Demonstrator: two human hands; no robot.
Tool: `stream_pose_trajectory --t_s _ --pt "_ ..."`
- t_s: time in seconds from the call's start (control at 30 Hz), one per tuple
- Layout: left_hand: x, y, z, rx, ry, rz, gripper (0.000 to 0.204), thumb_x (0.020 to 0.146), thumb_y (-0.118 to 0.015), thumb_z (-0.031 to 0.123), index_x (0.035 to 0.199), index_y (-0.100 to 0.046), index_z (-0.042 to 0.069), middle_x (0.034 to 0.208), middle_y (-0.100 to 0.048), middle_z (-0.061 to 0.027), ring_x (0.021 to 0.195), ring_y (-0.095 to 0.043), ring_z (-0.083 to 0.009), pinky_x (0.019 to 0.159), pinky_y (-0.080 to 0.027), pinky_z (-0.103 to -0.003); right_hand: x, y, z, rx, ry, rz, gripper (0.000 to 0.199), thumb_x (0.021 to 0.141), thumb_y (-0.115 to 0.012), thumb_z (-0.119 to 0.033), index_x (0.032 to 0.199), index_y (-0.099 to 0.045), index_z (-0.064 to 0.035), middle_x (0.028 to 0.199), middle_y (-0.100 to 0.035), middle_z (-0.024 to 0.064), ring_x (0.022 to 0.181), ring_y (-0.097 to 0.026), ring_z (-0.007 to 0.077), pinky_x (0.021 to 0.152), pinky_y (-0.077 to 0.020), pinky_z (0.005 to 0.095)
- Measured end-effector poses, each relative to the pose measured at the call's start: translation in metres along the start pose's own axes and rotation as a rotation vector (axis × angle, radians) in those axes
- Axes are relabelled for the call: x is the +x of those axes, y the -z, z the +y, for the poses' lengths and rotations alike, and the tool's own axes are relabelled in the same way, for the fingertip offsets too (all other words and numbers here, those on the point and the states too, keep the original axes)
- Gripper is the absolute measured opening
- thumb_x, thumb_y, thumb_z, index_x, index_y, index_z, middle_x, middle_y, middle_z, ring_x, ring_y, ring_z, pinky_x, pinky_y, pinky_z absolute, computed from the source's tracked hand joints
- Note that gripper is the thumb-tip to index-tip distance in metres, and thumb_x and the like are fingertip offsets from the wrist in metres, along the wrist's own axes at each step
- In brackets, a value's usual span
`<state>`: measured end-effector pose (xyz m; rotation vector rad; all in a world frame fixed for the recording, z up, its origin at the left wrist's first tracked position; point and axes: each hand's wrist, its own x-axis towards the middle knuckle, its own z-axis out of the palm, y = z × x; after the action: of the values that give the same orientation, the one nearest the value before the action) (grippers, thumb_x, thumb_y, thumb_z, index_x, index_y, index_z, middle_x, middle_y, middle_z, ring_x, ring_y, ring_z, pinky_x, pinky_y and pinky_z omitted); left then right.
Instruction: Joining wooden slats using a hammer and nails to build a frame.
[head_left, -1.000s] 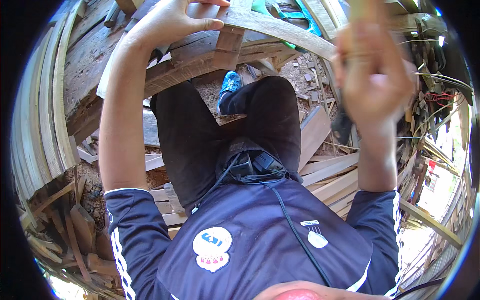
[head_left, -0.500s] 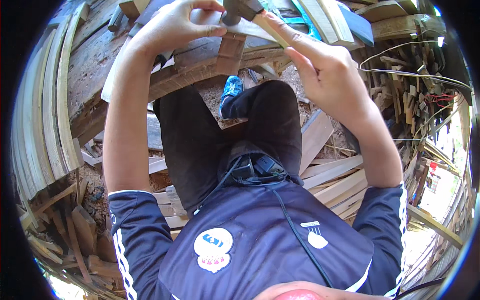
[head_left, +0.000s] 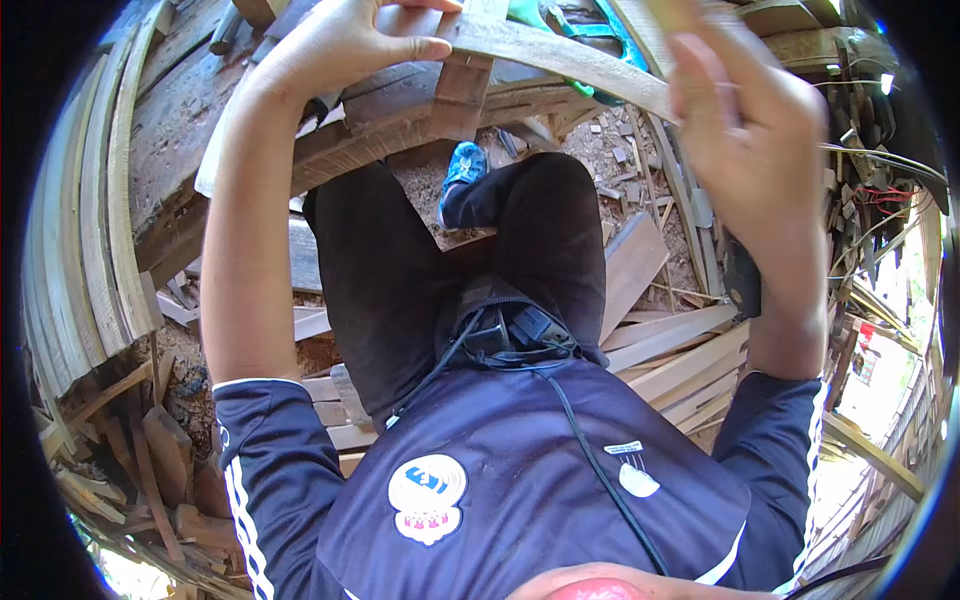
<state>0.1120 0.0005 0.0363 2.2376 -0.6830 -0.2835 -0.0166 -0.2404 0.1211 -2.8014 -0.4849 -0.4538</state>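
Woodyard offcuts surround a seated worker.
Left hand (head_left: pixel 345 45) pinches slat (head_left: pixel 560 55) at twelve o'clock; blurred right hand (head_left: pixel 750 140), at two, grip unreadable. Best steady the slat on the beam (head_left: pixel 400 130).

We're in an open-air woodworking yard: stacked planks (head_left: pixel 80 260), offcuts (head_left: pixel 680 350) and wood chips (head_left: pixel 610 150) litter the ground.

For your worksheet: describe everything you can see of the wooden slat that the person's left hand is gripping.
The wooden slat is a long, thin strip of pale, weathered wood. It runs from upper left down to the right and looks bent by the lens. The left hand pinches its left end, thumb on top. It lies across a short upright wooden block. Its right end disappears behind the blurred right hand.
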Motion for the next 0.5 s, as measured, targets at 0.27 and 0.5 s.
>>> stream_pose_trajectory --t_s 0.27,0.5 --pt "0.012 -0.002 -0.014 -0.118 0.161 -0.105 0.048 0.078 -0.085 0.024 0.121 -0.072 0.010 0.120 -0.071 -0.0169 0.112 -0.066 -0.0268 0.099 -0.050 -0.039 -0.004 -0.040 0.009 0.140 0.095 -0.173 0.028 0.092 -0.064 -0.005 0.119 -0.072 -0.0079 0.089 -0.068 0.0244 0.070 -0.067 0.0396 0.064 -0.0532 0.0442" --pt "0.006 -0.002 0.001 -0.060 0.081 -0.044 0.050 0.079 -0.086 0.026 0.124 -0.071 0.009 0.118 -0.072 -0.0161 0.110 -0.066 -0.0270 0.098 -0.050 -0.038 -0.011 -0.016 -0.001 0.045 -0.006 0.047 0.019 0.096 -0.063 -0.008 0.113 -0.072 -0.0064 0.078 -0.068 0.0180 0.064 -0.066 0.0368 0.058 -0.0510 0.0419"
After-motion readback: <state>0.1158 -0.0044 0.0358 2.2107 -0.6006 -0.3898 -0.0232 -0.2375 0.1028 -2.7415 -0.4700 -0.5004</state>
